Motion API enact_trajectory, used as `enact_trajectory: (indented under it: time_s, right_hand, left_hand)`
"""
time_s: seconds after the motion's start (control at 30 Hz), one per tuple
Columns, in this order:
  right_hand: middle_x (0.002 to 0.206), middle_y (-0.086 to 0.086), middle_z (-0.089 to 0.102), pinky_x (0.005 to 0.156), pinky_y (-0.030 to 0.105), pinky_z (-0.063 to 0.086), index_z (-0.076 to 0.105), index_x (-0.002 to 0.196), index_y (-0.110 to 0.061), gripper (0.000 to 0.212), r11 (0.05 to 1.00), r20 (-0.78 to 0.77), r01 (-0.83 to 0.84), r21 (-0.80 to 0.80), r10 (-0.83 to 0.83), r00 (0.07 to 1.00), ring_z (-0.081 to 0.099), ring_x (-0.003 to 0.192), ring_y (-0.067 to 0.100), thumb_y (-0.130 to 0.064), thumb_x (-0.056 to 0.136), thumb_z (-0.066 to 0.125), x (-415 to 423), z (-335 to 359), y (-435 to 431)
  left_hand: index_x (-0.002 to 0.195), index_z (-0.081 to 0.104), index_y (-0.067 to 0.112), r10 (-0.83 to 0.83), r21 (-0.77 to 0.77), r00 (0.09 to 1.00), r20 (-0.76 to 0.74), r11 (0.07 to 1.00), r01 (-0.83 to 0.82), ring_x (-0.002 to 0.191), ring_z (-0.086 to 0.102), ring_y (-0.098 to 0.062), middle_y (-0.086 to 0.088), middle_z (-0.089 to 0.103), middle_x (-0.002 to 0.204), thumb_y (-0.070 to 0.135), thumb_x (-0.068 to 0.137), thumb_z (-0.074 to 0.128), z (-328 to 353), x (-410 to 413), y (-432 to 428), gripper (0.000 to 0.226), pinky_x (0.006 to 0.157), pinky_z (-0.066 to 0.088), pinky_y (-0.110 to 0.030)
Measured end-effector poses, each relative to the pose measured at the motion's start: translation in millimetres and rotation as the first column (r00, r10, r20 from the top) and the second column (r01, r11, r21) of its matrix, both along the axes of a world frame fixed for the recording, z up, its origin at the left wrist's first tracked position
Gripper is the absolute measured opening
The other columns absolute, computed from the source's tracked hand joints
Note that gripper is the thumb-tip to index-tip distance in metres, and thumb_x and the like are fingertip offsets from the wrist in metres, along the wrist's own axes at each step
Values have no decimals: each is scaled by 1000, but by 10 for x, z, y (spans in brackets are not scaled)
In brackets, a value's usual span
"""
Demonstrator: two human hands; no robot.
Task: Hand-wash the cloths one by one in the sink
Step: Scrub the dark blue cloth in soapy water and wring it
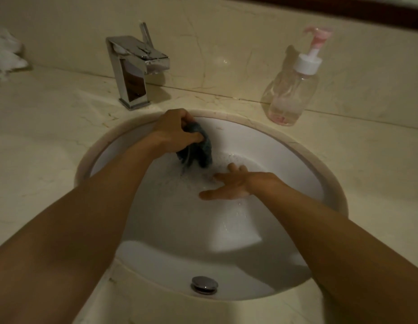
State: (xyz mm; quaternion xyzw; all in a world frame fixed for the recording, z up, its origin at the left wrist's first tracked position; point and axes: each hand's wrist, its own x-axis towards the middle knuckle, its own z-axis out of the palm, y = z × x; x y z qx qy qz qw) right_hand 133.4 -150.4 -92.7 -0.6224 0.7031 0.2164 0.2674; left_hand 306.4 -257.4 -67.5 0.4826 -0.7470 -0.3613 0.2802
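Observation:
A round white sink (pixel 294 160) set in a marble counter holds soapy, foamy water. My left hand (pixel 174 129) is at the sink's far rim, shut on a dark blue-grey cloth (pixel 199 152) that hangs bunched from my fingers, its lower end touching the foam. My right hand (pixel 229 183) lies lower and to the right in the water, fingers spread, holding nothing. It is apart from the cloth.
A chrome square tap (pixel 135 66) stands behind the sink, not running. A clear pump bottle (pixel 289 92) with pink liquid stands at the back right. White cloth (pixel 5 54) lies on the counter at the far left. A chrome overflow cap (pixel 204 284) sits on the near sink wall.

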Motion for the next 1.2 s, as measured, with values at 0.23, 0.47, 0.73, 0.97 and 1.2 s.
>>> enact_trajectory:
  time_s: [0.23,0.47,0.73,0.97,1.2]
  right_hand:
    - [172,-1,-15,121,63,13,1,163,-43,97,1000,-65,-13,-5,12,998,-16,157,35,-92,84,31,-25,-78,-15]
    - [169,0,2,115,60,29,9,160,-49,82,989,-66,-62,-133,54,996,2,155,38,-80,92,41,15,-189,-20]
    - [164,4,27,119,52,31,25,157,-51,77,976,58,-15,-216,28,998,25,150,38,-82,89,42,-29,-193,-88]
    - [169,2,10,121,57,25,17,161,-46,88,993,40,2,-116,3,999,8,155,38,-85,87,45,-15,-153,-47]
    - [149,4,45,95,35,55,35,153,-17,114,674,699,553,-489,-77,711,52,128,21,-52,62,94,-181,37,-184]
  left_hand:
    - [111,58,20,-16,-1,1000,-1,1000,16,89,58,-11,3,61,101,26,81,82,6,-34,33,38,68,51,-22]
    - [111,59,19,-22,-3,1000,0,1000,22,92,61,-15,0,63,102,25,82,82,14,-36,36,37,77,57,-32]
    - [110,59,20,-26,-29,1000,-4,999,26,90,60,-12,4,61,99,24,82,82,-4,-32,32,37,68,54,-25]
    - [108,59,17,-8,-36,998,-68,999,6,91,62,-14,-2,64,103,23,85,80,31,-69,64,32,69,55,-26]
    - [97,59,19,-68,229,935,-348,961,155,98,69,-25,-10,69,107,9,91,70,190,-194,248,15,70,60,-31]
